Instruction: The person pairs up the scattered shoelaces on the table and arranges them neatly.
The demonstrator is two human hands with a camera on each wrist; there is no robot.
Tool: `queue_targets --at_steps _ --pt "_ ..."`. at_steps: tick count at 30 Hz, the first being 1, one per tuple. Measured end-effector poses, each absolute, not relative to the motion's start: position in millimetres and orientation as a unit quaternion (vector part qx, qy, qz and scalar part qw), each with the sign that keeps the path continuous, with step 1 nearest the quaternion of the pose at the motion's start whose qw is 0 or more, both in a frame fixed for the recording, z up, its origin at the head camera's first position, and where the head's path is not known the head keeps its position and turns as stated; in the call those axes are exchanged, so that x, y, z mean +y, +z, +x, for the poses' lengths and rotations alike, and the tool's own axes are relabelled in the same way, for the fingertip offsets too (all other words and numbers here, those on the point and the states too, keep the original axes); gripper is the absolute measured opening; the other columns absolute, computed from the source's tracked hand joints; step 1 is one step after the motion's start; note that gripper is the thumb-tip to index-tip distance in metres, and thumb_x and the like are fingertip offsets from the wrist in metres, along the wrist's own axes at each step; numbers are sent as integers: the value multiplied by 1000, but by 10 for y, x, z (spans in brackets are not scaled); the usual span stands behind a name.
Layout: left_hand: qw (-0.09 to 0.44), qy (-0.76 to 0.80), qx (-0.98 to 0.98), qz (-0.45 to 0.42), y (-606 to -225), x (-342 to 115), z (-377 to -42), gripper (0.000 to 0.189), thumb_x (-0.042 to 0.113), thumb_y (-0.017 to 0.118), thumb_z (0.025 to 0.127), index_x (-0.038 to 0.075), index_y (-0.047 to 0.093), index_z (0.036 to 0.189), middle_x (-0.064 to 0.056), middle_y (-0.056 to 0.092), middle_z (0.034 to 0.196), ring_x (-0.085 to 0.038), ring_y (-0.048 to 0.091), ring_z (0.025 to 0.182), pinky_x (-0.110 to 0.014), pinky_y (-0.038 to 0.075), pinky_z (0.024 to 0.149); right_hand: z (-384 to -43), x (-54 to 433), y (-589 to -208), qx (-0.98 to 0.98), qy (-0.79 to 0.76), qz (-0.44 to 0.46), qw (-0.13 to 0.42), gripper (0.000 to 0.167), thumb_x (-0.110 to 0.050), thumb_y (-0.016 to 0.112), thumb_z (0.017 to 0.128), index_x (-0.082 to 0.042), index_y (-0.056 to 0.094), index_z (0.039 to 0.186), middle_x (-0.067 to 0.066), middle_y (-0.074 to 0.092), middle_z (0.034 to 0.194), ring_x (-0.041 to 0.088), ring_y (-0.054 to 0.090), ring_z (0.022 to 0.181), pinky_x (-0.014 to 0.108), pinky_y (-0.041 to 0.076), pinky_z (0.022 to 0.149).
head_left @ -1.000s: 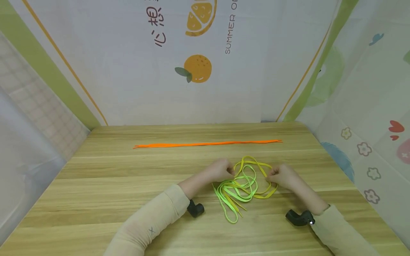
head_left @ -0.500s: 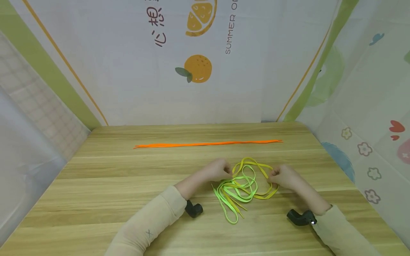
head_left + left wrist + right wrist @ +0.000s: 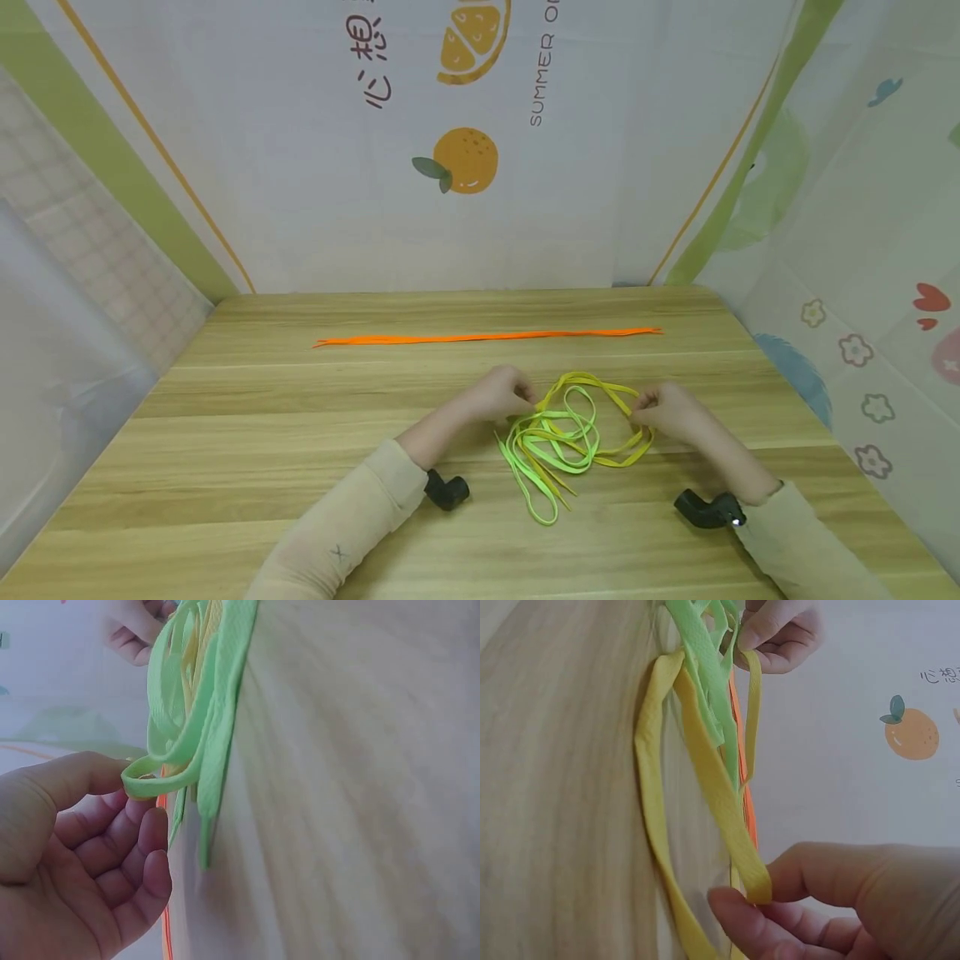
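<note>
A light green shoelace (image 3: 225, 712) and a yellow shoelace (image 3: 718, 796) lie loosely tangled together right of the table's middle. At the left side of the tangle, my left hand (image 3: 498, 395) pinches the yellow lace between thumb and forefinger. A green loop passes right in front of those fingertips in the left wrist view. My right hand (image 3: 666, 410) pinches another stretch of yellow lace at the tangle's right side, with the strand bent at its fingertips. Between the hands the yellow lace makes a wide arc around the green coils. Yellow lace ends point toward the front.
Farther back, an orange shoelace (image 3: 487, 337) lies stretched out straight across the wooden table (image 3: 247, 450). A printed white cloth (image 3: 315, 208) hangs behind the table, with more cloth at both sides. Black devices (image 3: 708, 510) sit at both wrists.
My left hand has moved a little to the left, drawing the yellow lace with it. The right hand has shifted slightly right. The green coils and orange lace have hardly moved.
</note>
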State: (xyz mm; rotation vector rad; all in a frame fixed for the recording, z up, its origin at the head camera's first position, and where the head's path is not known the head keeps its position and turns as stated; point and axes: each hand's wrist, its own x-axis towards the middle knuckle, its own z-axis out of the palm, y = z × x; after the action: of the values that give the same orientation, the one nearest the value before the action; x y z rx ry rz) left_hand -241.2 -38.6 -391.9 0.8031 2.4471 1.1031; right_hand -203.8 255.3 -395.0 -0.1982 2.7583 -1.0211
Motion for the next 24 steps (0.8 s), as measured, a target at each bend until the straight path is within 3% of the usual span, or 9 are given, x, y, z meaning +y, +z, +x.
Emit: queue_targets --at_steps 14,24 --pt "164 426 847 273 -3894 -557 -2398 8 1 68 82 -1 71 89 0 64 77 -11 53 69 -24 46 64 -2035 2584 -3883 924 -362 -71 103 22 -11 70 82 3 66 98 4 62 81 21 55 76 34 44 64" --pt "164 419 853 265 -3852 -709 -2373 9 4 67 85 0 73 90 -1 68 79 -10 55 69 -24 47 65 -2046 2613 -3854 924 -362 -71 100 24 -13 70 83 4 67 100 4 64 83 20 57 79 34 46 67"
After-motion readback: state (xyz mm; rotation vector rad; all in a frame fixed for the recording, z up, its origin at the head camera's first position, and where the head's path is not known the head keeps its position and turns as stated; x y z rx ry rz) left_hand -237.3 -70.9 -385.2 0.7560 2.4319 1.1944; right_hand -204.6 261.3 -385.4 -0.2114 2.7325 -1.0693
